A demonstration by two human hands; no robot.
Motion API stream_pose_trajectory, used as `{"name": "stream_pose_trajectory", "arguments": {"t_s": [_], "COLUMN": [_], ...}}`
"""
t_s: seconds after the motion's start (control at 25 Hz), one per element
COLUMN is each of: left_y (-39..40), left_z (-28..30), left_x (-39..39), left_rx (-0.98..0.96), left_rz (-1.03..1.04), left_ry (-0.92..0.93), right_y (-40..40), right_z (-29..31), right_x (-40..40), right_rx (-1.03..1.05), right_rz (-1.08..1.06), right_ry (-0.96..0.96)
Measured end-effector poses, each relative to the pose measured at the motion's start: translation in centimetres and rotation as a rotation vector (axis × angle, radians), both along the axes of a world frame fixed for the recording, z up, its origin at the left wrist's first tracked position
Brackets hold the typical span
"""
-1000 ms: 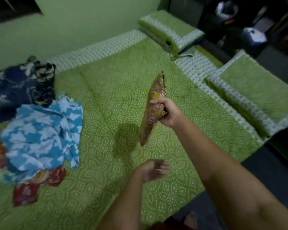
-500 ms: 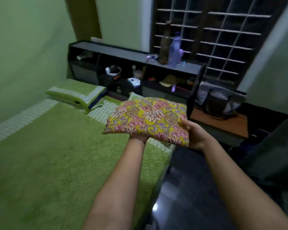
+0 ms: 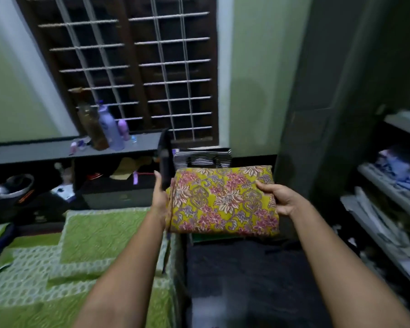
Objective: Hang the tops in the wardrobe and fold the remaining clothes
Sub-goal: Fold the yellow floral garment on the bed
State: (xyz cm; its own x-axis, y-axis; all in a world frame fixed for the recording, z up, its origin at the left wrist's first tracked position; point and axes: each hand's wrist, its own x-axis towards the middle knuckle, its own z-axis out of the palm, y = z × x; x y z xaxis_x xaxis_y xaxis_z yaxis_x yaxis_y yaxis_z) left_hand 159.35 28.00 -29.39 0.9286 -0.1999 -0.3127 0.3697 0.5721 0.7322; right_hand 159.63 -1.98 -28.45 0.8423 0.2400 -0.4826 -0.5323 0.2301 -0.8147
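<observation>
A folded yellow cloth with a pink and white flower print [image 3: 225, 201] is held flat in front of me, above the dark floor beside the bed. My left hand [image 3: 162, 197] grips its left edge. My right hand [image 3: 278, 197] grips its right edge, thumb on top. The open wardrobe [image 3: 388, 190] stands at the right, its grey shelves holding folded clothes and papers. The cloth is a short way left of those shelves.
The green bed [image 3: 85, 261] with a pillow [image 3: 109, 233] fills the lower left. A low dark shelf unit [image 3: 64, 150] carrying bottles [image 3: 109, 129] runs under the barred window. A striped bag [image 3: 202, 157] sits behind the cloth. Dark floor [image 3: 246, 280] lies between bed and wardrobe.
I have turned right, away from the bed toward the wardrobe. The folded cloth, first gripped upright in my right hand alone, is now held flat by both hands and carried rightward.
</observation>
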Motion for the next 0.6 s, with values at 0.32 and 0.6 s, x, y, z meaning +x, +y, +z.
{"name": "stream_pose_trajectory", "arguments": {"t_s": [0.32, 0.6], "left_y": [-16.2, -38.7], "left_z": [-4.7, -3.3], "left_x": [20.7, 24.0], "left_rx": [0.851, 1.344], "left_rz": [-0.358, -0.352], "left_ry": [-0.258, -0.926], "right_y": [-10.5, -23.1], "right_z": [-3.9, -4.6], "right_x": [6.2, 5.2], "right_rx": [-0.368, -1.187], "right_rz": [-0.572, -1.086], "right_ry": [-0.114, -0.014]}}
